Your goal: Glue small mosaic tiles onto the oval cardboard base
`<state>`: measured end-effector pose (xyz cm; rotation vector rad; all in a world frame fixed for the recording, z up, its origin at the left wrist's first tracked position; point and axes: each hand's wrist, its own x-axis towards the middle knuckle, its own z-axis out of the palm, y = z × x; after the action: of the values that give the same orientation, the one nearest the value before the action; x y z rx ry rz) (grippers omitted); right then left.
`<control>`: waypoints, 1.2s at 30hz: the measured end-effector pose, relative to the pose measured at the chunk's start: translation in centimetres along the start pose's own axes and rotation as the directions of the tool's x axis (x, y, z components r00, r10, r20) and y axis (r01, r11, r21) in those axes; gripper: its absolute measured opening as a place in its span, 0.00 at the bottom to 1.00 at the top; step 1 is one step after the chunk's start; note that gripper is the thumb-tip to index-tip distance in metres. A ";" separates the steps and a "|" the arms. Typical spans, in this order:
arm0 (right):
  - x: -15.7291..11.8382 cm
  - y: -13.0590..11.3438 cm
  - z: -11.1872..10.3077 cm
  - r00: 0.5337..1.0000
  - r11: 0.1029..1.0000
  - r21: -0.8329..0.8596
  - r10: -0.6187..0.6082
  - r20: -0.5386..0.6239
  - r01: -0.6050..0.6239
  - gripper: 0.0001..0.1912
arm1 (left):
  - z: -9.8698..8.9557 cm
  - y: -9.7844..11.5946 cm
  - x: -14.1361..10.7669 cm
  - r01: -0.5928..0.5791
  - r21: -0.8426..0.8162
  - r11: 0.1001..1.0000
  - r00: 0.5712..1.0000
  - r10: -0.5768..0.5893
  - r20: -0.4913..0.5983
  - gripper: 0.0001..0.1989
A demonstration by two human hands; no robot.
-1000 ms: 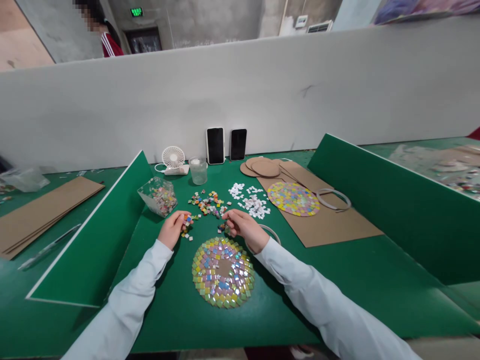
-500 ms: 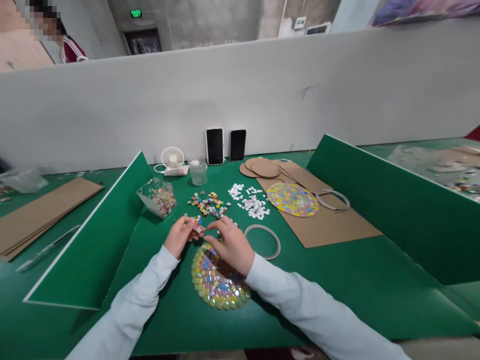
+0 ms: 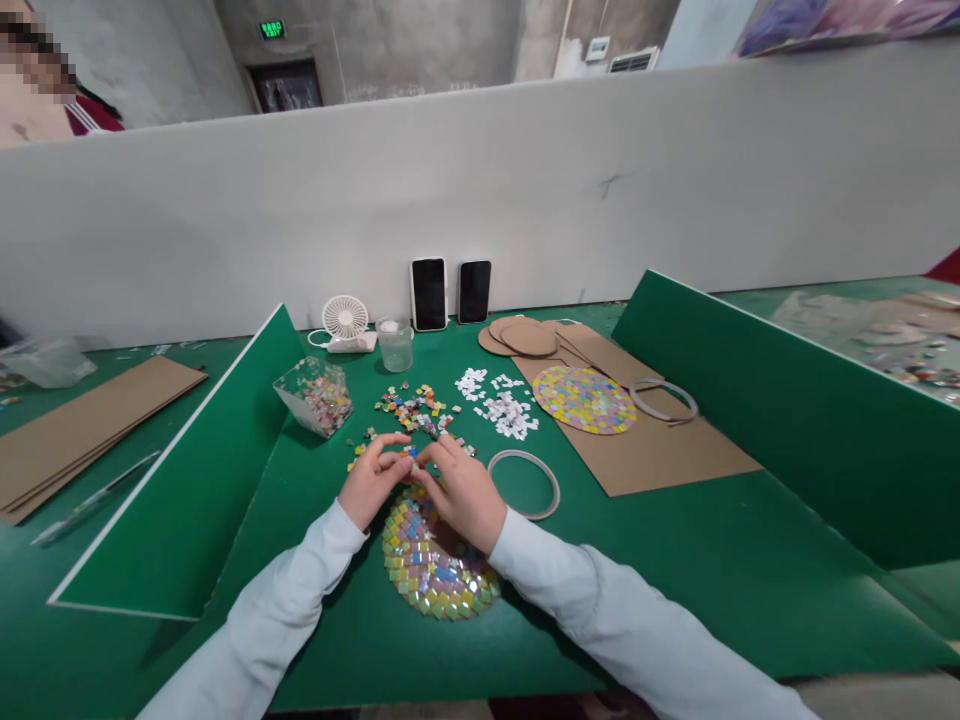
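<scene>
My left hand (image 3: 373,482) and my right hand (image 3: 466,497) meet fingertip to fingertip above the upper edge of a round mosaic disc (image 3: 442,577). Small mosaic tiles show at the left fingertips, which are pinched together. My right thumb and index finger close at the same spot; whatever lies between them is too small and covered to name. Yellow, pink, blue and green shiny square tiles cover the disc, with a brown bare patch partly hidden under my right hand. Just beyond my fingers lies a loose pile of coloured tiles (image 3: 417,408).
White paper bits (image 3: 510,414) lie right of the tiles. A clear tub of tiles (image 3: 319,398) leans at left. Tape rings (image 3: 555,492), another mosaic disc (image 3: 585,400) and cardboard (image 3: 637,465) are rightward. A fan (image 3: 346,318), cup (image 3: 396,347) and phones (image 3: 430,295) stand behind; green dividers (image 3: 202,480) flank.
My left hand has moved right and its fingertips now meet those of my right hand. The right thumb and index finger have closed together. A person in the background has shifted left.
</scene>
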<state>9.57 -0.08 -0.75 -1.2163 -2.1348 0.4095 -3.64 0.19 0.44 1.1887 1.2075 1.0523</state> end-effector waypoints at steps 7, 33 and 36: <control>0.6 0.3 -0.2 0.989 0.916 0.377 0.145 -0.001 -0.133 0.05 | -0.1 -0.1 -0.1 -0.057 0.133 0.989 0.998 0.054 0.026 0.19; 2.4 4.5 -2.5 0.770 -0.005 0.913 0.536 0.346 -0.407 0.04 | -3.5 -1.5 1.9 -0.289 0.828 0.481 0.900 0.432 0.063 0.10; 2.5 5.2 -2.9 0.778 0.090 0.912 0.558 0.287 -0.401 0.03 | -4.1 -2.0 1.9 -0.243 0.901 0.360 0.917 0.389 0.092 0.16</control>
<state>13.96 4.66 -0.48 -1.0270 -0.8016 1.6059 -7.65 2.28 -1.69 2.3244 1.8000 0.7029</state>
